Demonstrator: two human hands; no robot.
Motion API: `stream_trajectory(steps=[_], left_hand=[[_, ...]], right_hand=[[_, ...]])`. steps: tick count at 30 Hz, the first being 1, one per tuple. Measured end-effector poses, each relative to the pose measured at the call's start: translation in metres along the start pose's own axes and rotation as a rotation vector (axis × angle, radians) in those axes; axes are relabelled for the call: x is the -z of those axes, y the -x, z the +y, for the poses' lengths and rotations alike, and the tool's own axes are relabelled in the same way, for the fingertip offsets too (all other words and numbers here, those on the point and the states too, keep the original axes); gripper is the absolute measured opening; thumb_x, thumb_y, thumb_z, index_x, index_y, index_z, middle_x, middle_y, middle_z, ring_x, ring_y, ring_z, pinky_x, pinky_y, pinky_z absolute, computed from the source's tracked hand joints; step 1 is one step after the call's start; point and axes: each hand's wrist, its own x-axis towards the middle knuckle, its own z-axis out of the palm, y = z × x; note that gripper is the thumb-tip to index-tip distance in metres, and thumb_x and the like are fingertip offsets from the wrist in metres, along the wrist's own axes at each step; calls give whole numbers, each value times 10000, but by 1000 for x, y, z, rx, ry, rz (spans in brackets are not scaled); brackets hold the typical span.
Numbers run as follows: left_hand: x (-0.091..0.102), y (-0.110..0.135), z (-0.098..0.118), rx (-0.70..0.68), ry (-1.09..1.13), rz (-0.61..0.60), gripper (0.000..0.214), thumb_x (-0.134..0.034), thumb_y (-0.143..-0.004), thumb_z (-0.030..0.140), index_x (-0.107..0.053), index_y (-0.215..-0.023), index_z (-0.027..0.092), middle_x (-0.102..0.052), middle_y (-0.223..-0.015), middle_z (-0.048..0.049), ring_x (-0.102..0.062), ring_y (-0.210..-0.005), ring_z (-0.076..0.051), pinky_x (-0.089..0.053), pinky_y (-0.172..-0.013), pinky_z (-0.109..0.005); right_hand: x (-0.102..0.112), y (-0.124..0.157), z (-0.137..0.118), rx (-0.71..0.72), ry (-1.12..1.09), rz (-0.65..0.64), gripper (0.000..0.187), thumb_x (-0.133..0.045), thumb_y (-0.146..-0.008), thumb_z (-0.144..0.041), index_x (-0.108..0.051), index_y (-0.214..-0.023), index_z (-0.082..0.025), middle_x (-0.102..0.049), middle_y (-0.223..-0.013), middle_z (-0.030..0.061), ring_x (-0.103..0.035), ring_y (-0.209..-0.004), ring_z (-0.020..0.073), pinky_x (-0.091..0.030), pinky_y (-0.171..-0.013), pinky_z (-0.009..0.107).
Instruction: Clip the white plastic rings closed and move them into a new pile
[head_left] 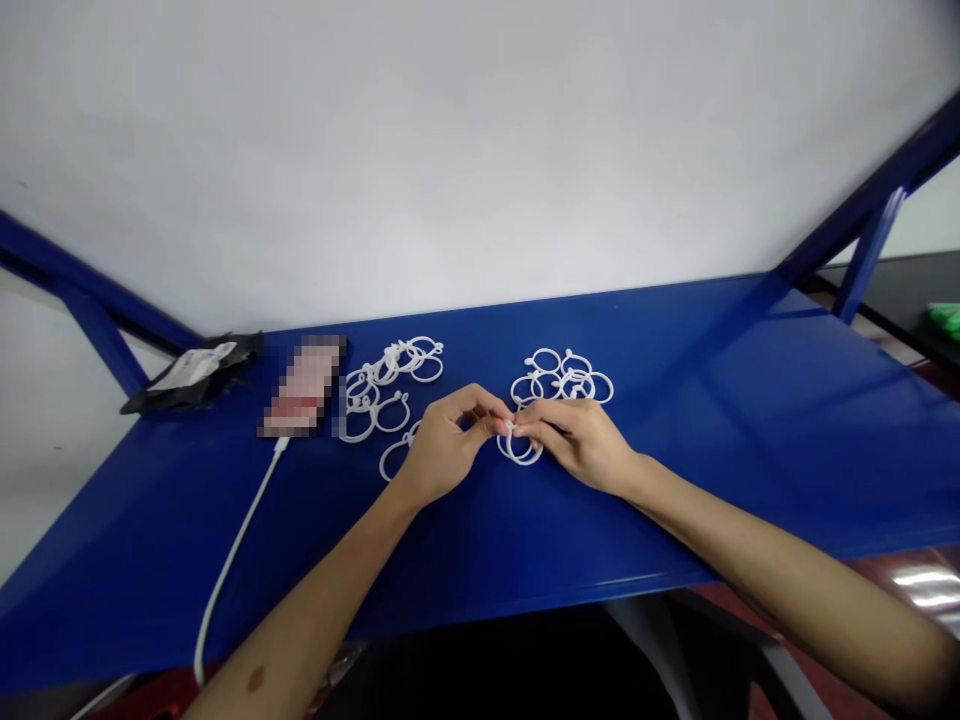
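My left hand and my right hand meet over the middle of the blue table. Both pinch the top of one white plastic ring, which hangs between the fingertips just above the surface. A loose pile of the same white rings lies to the left of my left hand. A second, tighter cluster of rings lies just behind my right hand.
A phone lies left of the rings with a white cable running off the front edge. A black packet sits at the far left corner. Blue frame struts rise at both sides against a white wall.
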Motion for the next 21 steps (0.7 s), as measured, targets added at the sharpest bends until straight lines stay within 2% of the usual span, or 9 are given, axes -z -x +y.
stream_trajectory(steps=[9,15,18,21], left_hand=[[-2,-1,-1,-17,-61,27,72,-679,-849,221,-678,-777,215,-653,-740,18,-561,-681,-120,-431,-677,-270],[-4,-2,5,-35,-132,30,55,-663,-864,221,-675,-811,223,-680,-758,27,-582,-677,-117,-443,-672,-263],[4,-6,9,-25,-238,-7,53,-649,-889,256,-698,-879,238,-709,-804,19,-612,-710,-130,-459,-687,-270],[26,-11,11,-42,-410,8,119,-603,-919,255,-721,-930,258,-732,-867,8,-622,-740,-142,-464,-699,-280]], right_hand=[[1,2,5,61,78,-42,174,-502,-1023,-229,-668,-994,-185,-727,-859,25,-662,-702,103,-492,-645,211],[1,1,4,33,136,-39,193,-486,-1033,-253,-668,-1010,-192,-735,-870,20,-670,-711,108,-494,-643,221],[2,-2,7,-21,217,-3,189,-516,-1022,-294,-675,-1006,-193,-742,-888,26,-687,-755,132,-506,-669,244],[6,-6,13,-71,298,98,187,-537,-1009,-297,-686,-981,-189,-739,-926,49,-691,-818,168,-525,-729,286]])
